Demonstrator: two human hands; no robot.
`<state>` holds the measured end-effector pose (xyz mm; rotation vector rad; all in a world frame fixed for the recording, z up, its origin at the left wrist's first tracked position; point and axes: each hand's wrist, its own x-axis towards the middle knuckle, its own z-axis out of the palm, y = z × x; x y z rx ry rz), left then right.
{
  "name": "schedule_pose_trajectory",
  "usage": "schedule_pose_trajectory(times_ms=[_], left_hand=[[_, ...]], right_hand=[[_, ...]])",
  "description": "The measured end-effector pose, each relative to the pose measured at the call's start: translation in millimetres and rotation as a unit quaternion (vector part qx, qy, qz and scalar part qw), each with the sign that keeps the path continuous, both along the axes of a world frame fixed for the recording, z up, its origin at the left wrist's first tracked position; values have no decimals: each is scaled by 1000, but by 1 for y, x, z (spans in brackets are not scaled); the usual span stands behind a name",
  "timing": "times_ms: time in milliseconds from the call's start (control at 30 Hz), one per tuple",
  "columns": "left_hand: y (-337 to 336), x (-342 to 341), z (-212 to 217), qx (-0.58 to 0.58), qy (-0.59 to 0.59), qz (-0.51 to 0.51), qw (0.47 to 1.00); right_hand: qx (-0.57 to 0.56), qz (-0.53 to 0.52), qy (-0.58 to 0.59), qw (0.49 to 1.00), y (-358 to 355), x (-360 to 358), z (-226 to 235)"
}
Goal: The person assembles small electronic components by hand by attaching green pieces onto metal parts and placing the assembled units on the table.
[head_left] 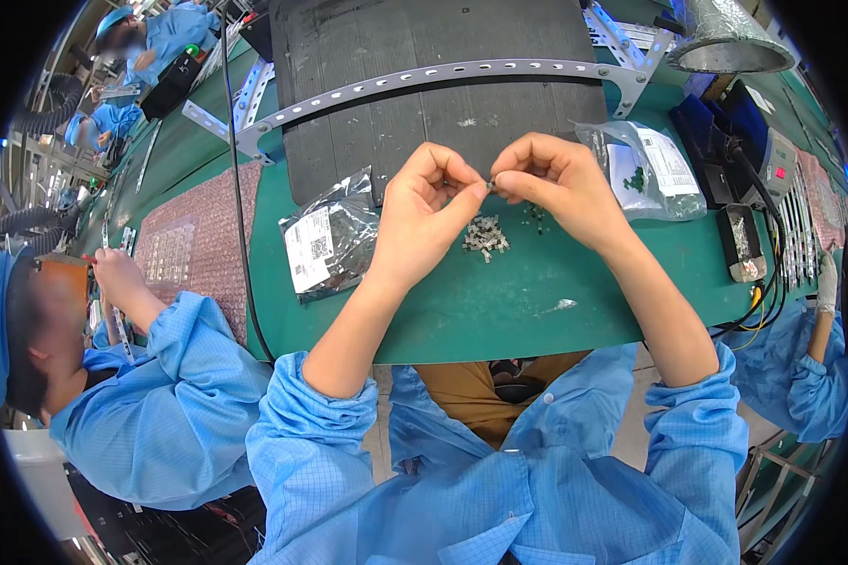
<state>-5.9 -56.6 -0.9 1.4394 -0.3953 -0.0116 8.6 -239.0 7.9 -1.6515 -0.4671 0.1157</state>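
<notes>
My left hand (429,212) and my right hand (556,188) meet above the green mat (443,320), fingertips nearly touching. Each pinches with thumb and forefinger at a tiny part between them, too small and too covered to name. Below the fingers lies a heap of small whitish metal-looking pieces (485,237). A few small dark green pieces (534,217) lie just right of it, partly under my right hand. Left of my left hand is a dark shiny bag (330,247) with a white label. A clear bag (645,174) with green pieces inside lies beyond my right hand.
A perforated metal bar (443,73) crosses the far side before a dark board (377,132). At right stand a soldering-station-like box (773,165), a small open bin (742,243) and black cables. A co-worker (160,377) sits close at left beside bubble wrap (207,217).
</notes>
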Motion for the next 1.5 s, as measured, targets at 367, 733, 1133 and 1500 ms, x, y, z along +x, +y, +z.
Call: schedule_pose_trajectory(times_ms=[367, 733, 1133, 1500], left_hand=[[1, 0, -1, 2, 11, -22, 1000], [9, 3, 4, 138, -15, 42, 989], [51, 5, 22, 475, -178, -12, 862], [52, 4, 17, 490, -164, -101, 850]], right_hand=[[39, 53, 61, 996, 2, 2, -6], [-115, 1, -26, 993, -15, 5, 6], [-279, 64, -205, 936, -26, 7, 4], [-250, 146, -325, 900, 4, -6, -14]])
